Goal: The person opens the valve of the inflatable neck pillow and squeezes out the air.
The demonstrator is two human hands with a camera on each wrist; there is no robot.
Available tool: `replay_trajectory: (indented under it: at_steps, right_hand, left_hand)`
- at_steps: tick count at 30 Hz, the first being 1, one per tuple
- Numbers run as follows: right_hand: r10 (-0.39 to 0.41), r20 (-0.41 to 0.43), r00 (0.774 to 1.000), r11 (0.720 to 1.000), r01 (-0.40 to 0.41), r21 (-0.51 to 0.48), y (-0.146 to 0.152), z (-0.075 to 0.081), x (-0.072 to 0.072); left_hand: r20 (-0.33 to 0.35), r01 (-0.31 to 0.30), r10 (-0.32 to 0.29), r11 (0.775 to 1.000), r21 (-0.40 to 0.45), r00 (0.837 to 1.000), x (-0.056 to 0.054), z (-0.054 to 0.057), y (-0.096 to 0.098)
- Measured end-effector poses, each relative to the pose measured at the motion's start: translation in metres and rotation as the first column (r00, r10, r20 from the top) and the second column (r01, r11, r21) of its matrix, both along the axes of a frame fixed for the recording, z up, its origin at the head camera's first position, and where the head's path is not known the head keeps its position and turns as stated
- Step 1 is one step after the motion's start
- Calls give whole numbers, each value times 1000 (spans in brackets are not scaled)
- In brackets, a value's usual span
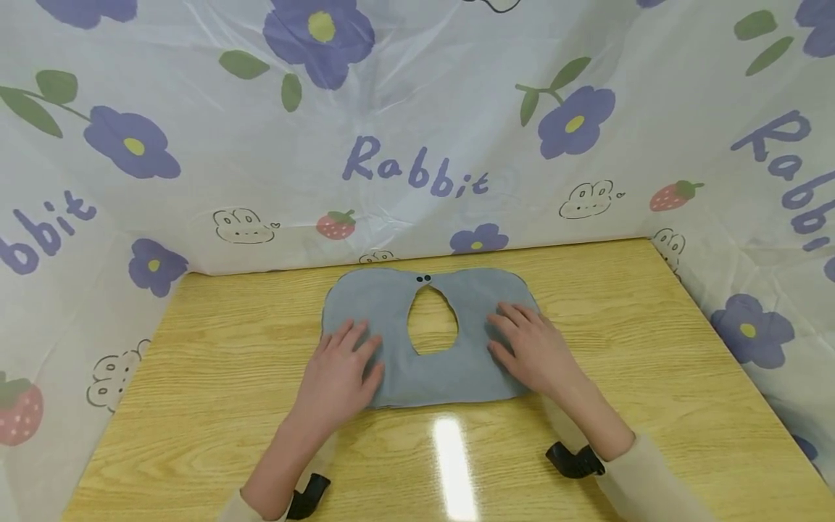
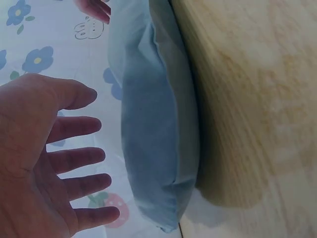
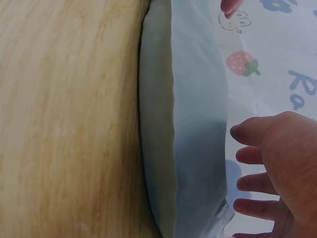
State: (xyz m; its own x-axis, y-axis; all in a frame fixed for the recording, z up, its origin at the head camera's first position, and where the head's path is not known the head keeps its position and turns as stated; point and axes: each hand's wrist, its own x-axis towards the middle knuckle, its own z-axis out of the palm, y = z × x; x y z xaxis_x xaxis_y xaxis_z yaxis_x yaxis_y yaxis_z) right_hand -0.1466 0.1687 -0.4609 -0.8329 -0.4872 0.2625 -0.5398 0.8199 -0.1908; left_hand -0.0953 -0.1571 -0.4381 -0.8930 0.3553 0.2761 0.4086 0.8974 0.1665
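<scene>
A blue-grey neck pillow (image 1: 430, 378) lies flat on the wooden table, with a teardrop-shaped hole in its middle. Two dark snap buttons (image 1: 423, 278) sit side by side where its two ends meet at the far edge. Over the pillow's left part is my left hand (image 1: 338, 373), fingers spread; the left wrist view shows a gap between its fingertips (image 2: 94, 154) and the cloth. My right hand (image 1: 531, 344) is over the right part, fingers loosely extended, likewise a little apart from the cloth in the right wrist view. Neither hand grips anything.
The wood-grain table (image 1: 215, 377) stretches out on both sides of the pillow. A white cloth (image 1: 417, 109) with flowers and "Rabbit" lettering hangs behind and along both sides. Black straps or mounts (image 1: 574, 460) sit at both wrists. Light reflects off the table's near part.
</scene>
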Motion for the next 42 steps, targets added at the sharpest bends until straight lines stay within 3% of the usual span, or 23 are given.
replay_trajectory:
  at_steps: [11, 21, 42]
  right_hand:
    - [-14, 31, 999, 1000, 14, 7, 0, -8, 3]
    - [-19, 25, 1000, 1000, 19, 8, 0, -13, 3]
    - [-19, 41, 999, 1000, 18, 22, 1, -13, -1]
  left_hand:
    - [-28, 3, -3, 1000, 3, 1000, 2, -11, -1]
    - [3, -11, 11, 1000, -13, 1000, 1, -17, -2]
    - [43, -27, 27, 1000, 9, 999, -3, -17, 3]
